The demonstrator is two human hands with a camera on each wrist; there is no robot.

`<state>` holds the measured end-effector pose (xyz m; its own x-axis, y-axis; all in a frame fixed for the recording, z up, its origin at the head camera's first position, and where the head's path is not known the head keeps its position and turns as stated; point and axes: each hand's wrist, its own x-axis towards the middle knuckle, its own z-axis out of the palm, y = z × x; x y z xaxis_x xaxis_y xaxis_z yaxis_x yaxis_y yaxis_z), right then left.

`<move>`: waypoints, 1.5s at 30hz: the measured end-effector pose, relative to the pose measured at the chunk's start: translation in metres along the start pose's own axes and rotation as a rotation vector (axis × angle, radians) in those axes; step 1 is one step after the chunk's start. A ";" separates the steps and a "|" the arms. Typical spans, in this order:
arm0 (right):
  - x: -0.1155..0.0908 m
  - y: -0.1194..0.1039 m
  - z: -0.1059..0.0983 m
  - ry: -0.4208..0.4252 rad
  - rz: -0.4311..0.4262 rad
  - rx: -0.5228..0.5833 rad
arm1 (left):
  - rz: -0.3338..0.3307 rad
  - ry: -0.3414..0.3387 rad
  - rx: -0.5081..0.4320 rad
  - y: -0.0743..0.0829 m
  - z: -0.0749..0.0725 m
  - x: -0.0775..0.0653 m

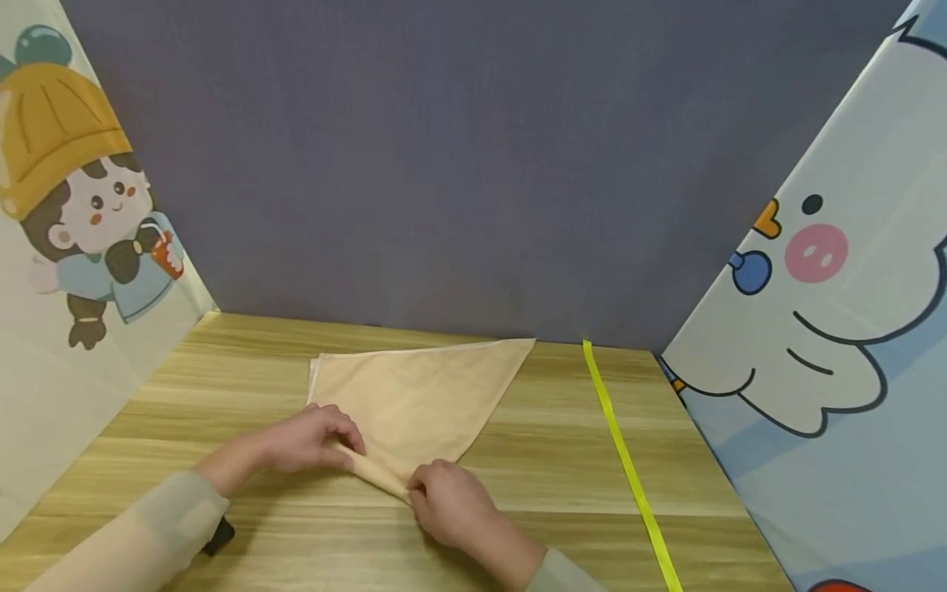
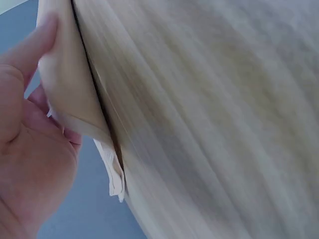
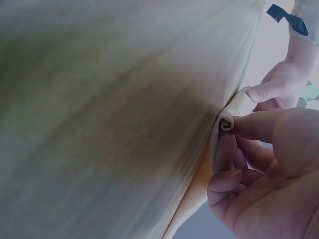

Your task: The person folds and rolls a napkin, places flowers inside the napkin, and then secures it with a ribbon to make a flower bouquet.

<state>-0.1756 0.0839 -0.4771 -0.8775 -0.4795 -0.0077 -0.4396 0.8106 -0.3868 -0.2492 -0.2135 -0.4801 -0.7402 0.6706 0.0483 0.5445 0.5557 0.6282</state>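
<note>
A pale peach cloth (image 1: 422,395), folded into a roughly triangular shape, lies on the wooden table with its near edge rolled into a narrow tube. My left hand (image 1: 314,440) grips the left part of that roll; in the left wrist view, its thumb lies over the rolled cloth (image 2: 70,84) and the fingers curl behind. At the roll's right end, my right hand (image 1: 451,503) pinches the fabric. From the right wrist view, the spiral end of the rolled cloth (image 3: 227,123) shows between the right thumb and fingers.
Along the right side of the wooden table (image 1: 562,477) runs a yellow tape strip (image 1: 625,452). A dark grey panel (image 1: 444,164) rises at the back, and printed cartoon panels stand on both sides. A small black object (image 1: 219,536) shows beside the left sleeve.
</note>
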 end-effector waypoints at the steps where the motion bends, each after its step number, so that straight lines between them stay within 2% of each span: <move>1: 0.000 0.000 0.000 0.001 0.002 -0.002 | -0.001 -0.011 -0.008 0.000 -0.001 0.000; 5: -0.001 0.001 0.001 0.012 0.003 -0.013 | -0.003 -0.037 0.004 -0.001 -0.002 0.002; 9: -0.001 0.002 0.001 0.029 -0.003 -0.018 | 0.002 -0.027 0.007 0.000 -0.001 0.004; 13: 0.000 0.003 -0.001 0.031 0.005 -0.012 | 0.013 -0.007 -0.106 0.001 0.002 0.005; 15: 0.000 0.004 -0.001 0.034 0.012 -0.008 | 0.018 0.012 -0.128 0.001 0.003 0.005; 18: -0.001 0.003 -0.001 0.060 -0.004 -0.027 | 0.033 0.056 -0.053 0.001 0.005 0.004; 21: -0.003 0.003 -0.001 0.118 -0.090 -0.101 | 0.053 0.106 0.049 0.001 0.007 0.001; 25: -0.004 0.003 -0.001 0.160 -0.200 -0.202 | 0.102 0.126 0.073 0.001 0.009 0.000; 30: -0.005 0.002 -0.002 0.127 -0.201 -0.213 | 0.155 0.098 0.075 0.001 0.008 0.001; 38: -0.008 0.003 -0.002 0.087 -0.231 -0.219 | 0.130 0.000 0.075 0.007 0.003 -0.002; 45: -0.014 0.006 -0.002 0.105 -0.257 -0.282 | 0.185 -0.013 0.127 0.013 0.005 -0.006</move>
<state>-0.1665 0.0957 -0.4770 -0.7403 -0.6538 0.1564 -0.6702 0.7361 -0.0952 -0.2353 -0.2079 -0.4760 -0.6181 0.7730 0.1429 0.7166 0.4794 0.5066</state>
